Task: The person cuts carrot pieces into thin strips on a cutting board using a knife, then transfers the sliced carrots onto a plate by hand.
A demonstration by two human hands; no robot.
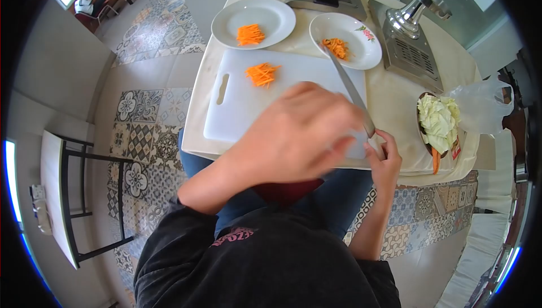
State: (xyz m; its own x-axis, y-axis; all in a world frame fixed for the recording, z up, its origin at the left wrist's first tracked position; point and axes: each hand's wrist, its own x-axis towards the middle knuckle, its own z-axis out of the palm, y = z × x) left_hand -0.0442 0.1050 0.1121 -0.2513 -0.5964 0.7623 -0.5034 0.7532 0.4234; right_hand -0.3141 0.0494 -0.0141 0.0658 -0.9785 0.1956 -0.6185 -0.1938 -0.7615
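My right hand (pixel 385 153) is closed round the handle end of a knife (pixel 353 91), whose tip reaches over the floral-edged white dish (pixel 361 57). My left hand (pixel 307 133), smeared by motion, hovers above the front of the white cutting board (pixel 220 119); its fingers point towards the knife side, and their grip is too blurred to tell. A small pile of shredded carrot (pixel 262 75) lies on the board. More carrot shreds (pixel 250 34) sit on the white plate (pixel 276 20). Darker orange shreds (pixel 337 48) lie in the floral dish.
Cut cabbage (pixel 438 122) fills a brown bowl at the right, with a carrot piece (pixel 436 161) below it and a plastic bag (pixel 485 102) beside it. Metal stoves (pixel 409 48) stand at the back. A side table (pixel 53 195) is at the left; a person (pixel 84 4) sits far off.
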